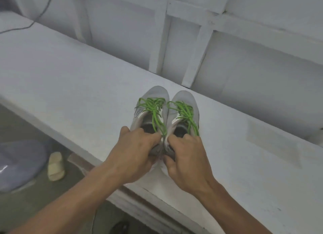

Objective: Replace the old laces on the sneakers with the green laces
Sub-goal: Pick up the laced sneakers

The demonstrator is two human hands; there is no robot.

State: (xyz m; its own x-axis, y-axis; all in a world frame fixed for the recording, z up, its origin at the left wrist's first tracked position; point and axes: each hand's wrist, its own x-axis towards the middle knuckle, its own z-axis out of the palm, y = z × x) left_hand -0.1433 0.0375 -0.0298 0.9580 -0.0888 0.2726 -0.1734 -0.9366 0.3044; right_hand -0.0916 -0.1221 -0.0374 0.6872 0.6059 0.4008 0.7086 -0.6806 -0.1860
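A white ledge (70, 80) crosses the view. Just right of centre, two grey sneakers (152, 94) with green laces (154, 109) stand touching, toes toward twelve o'clock. The left hand (134, 151) and right hand (187, 157) each curl their fingers round a heel.

Your left hand (138, 150) and your right hand (188, 158) are bare. So are your left forearm (78, 198) and right forearm (236, 207), uncovered all the way to the bottom edge of the view. Faint tendon ridges run along the back of each hand toward the knuckles. Both forearms look lean, widening gradually from the wrist.
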